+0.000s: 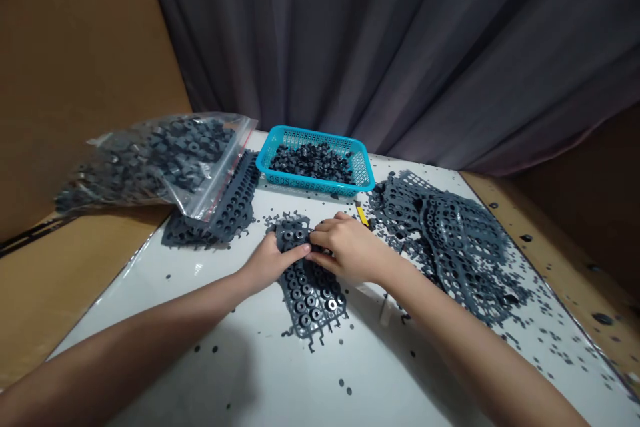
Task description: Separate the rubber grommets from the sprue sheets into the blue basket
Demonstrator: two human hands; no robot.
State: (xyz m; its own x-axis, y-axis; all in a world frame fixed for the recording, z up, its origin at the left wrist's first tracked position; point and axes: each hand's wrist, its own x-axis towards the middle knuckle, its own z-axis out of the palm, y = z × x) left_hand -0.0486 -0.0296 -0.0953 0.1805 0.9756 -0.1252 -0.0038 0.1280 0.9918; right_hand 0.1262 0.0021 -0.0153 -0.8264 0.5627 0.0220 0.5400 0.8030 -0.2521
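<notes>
A dark grey rubber sheet with rows of ring-shaped parts lies on the white table in front of me. My left hand grips the sheet's left side, its thumb stretched across the top face. From the right, my right hand bends its fingers down onto the same sheet, close to the left thumb. Its fingertips are pressed together there, and whatever they pinch is hidden. Several rings show in the rows nearest me, and a few more show beyond the hands.
A blue basket of small black pieces stands at the back. A clear zip bag of grey rings rests on stacked sheets at left. Punched-out sheets and scraps pile up at right, near a yellow tool.
</notes>
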